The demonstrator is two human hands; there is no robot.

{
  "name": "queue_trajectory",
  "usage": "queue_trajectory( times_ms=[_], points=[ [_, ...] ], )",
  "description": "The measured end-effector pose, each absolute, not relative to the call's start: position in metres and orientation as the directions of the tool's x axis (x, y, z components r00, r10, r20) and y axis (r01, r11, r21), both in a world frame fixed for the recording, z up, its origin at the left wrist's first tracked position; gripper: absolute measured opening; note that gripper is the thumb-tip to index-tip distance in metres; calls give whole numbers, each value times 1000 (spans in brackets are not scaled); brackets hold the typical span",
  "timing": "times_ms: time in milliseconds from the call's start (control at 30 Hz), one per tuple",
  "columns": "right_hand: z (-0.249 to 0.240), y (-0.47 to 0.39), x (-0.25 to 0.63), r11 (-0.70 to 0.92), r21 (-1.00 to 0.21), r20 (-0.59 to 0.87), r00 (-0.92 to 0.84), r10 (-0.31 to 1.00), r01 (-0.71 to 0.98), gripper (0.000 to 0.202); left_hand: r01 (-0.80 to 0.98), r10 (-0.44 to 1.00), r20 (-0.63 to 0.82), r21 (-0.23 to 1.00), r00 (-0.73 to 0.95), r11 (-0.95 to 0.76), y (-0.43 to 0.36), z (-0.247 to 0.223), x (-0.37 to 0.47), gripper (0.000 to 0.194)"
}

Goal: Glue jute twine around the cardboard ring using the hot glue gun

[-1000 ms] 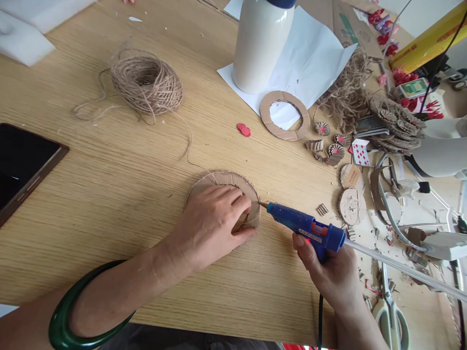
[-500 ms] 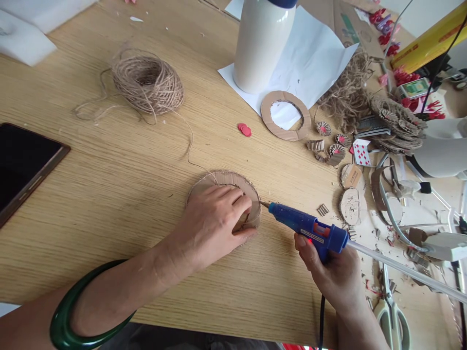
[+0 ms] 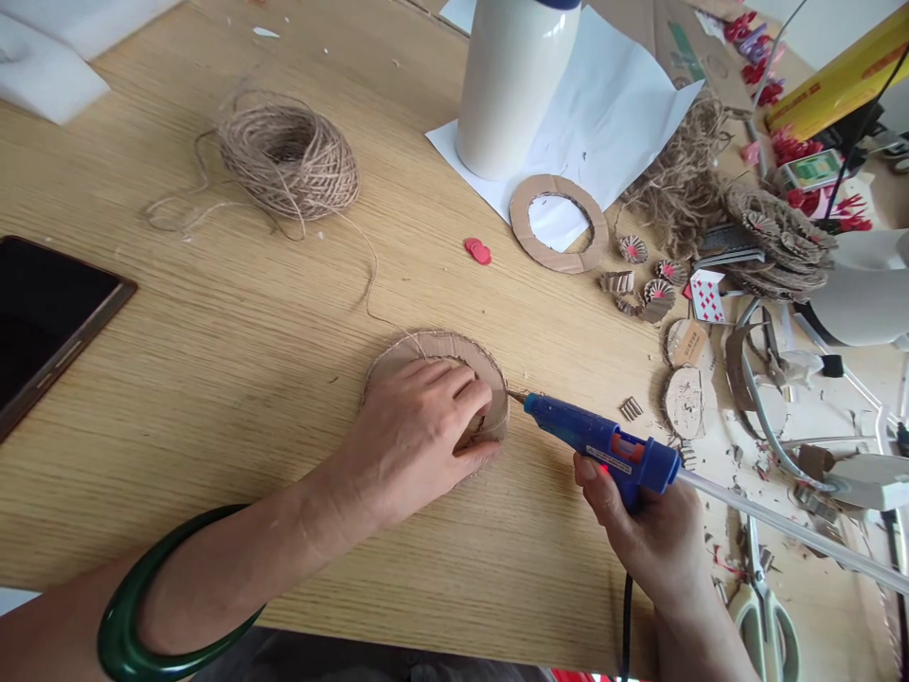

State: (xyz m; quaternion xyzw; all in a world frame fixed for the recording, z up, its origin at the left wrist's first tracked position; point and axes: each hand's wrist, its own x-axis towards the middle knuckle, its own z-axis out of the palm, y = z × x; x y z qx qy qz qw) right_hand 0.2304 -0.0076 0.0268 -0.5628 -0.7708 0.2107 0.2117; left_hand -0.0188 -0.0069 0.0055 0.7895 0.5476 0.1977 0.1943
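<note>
L hand lies over a cardboard round flat on the table, near its front edge; fingers close together and bent over the middle, thumb along the near R rim. Can't tell if it's pinching anything (fingertips partly hidden). R hand is wrapped firmly round the handle of a blue glue gun, nozzle aimed L at the round's R edge; touching or just short, can't tell. Clear glue stick pokes out the back.

Twine ball sits far L, w/ a loose strand running down to the round's far side. Phone at the L edge. Beyond the round: red discs, then a 2nd cardboard ring partly on white paper, w/ a white bottle standing on it too. Scissors lie R of the R hand.
</note>
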Motion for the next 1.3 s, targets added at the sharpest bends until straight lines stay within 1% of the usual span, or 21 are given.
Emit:
queue_trajectory(
  times_ms=[233,567,1300],
  points=[
    [24,-9,233,294,-538,103,-285,953,790,30,784,937,119,519,328,-341,-6,5,-19,25],
    [26,-7,230,265,-547,61,-279,958,794,33,788,939,114,517,325,-336,-6,4,-19,23],
    [27,-7,228,236,-550,47,-252,967,801,35,795,940,102,509,325,-330,-7,3,-20,22]
  ],
)
